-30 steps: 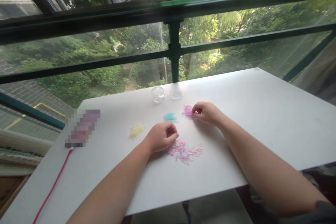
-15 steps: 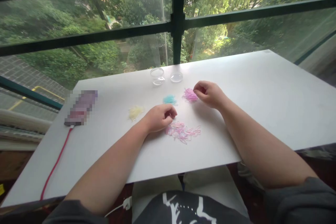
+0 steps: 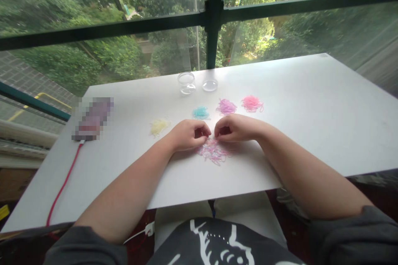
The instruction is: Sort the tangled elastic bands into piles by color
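A loose mixed pile of thin rubber bands (image 3: pixel 214 153), pink, white and lilac, lies on the white table in front of me. My left hand (image 3: pixel 191 134) rests at its left upper edge, thumb and fingers curled into a pinch. Facing it, my right hand (image 3: pixel 234 127) pinches down at the top of the same pile. Whatever the fingertips hold is too small to make out. Beyond the hands lie sorted heaps: pale yellow bands (image 3: pixel 159 126), turquoise bands (image 3: pixel 201 112), lilac bands (image 3: pixel 226 106) and coral-pink bands (image 3: pixel 251 103).
A clear round container (image 3: pixel 186 83) and a clear shallow lid (image 3: pixel 210 85) stand near the table's far edge. On the left lies a blurred-out phone (image 3: pixel 95 118) with a red cable (image 3: pixel 66 182) running off the front. Windows border the white table (image 3: pixel 311 112).
My right hand has moved left and nearer from the lilac heap to the mixed pile, uncovering the coral-pink heap. My left hand stays by the pile. The view has tilted slightly down.
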Action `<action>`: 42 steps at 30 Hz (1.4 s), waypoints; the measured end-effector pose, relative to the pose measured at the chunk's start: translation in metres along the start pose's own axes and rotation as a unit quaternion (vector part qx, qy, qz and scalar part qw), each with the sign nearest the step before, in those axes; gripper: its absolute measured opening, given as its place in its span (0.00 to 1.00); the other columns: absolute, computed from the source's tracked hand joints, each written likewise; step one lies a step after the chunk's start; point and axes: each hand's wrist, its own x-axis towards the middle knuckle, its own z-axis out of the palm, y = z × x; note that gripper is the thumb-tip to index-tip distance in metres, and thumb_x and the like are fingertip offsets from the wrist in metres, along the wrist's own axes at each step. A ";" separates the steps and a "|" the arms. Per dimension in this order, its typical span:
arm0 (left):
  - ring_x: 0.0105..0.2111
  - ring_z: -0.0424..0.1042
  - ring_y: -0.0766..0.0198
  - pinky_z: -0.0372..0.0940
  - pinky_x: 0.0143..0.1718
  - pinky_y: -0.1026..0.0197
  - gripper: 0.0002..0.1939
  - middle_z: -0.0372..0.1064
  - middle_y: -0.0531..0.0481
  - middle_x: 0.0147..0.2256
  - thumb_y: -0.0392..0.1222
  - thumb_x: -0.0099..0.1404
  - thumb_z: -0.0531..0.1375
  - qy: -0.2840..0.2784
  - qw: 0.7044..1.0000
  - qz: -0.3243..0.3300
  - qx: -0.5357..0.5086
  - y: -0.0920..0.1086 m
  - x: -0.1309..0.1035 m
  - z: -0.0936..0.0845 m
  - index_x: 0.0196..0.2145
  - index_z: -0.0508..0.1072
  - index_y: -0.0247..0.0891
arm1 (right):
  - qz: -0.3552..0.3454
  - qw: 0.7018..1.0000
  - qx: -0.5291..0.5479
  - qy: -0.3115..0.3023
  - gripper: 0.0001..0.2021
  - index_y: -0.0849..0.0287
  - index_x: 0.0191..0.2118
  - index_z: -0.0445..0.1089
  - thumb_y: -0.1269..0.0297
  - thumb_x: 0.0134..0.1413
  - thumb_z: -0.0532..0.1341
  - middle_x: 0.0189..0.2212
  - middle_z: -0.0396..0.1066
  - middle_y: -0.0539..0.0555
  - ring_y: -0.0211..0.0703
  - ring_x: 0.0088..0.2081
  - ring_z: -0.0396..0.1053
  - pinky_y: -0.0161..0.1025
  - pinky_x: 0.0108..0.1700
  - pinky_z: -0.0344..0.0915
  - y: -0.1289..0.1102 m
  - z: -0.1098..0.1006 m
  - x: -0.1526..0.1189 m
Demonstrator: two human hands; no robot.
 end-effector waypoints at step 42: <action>0.27 0.69 0.68 0.62 0.29 0.68 0.11 0.75 0.51 0.29 0.43 0.60 0.57 0.033 0.999 0.015 0.015 -0.005 0.001 0.008 0.35 0.77 0.37 | 0.021 0.978 0.205 0.033 0.02 0.62 0.29 0.64 0.68 0.49 0.57 0.21 0.63 0.48 0.34 0.23 0.60 0.32 0.25 0.56 0.011 0.011 0.008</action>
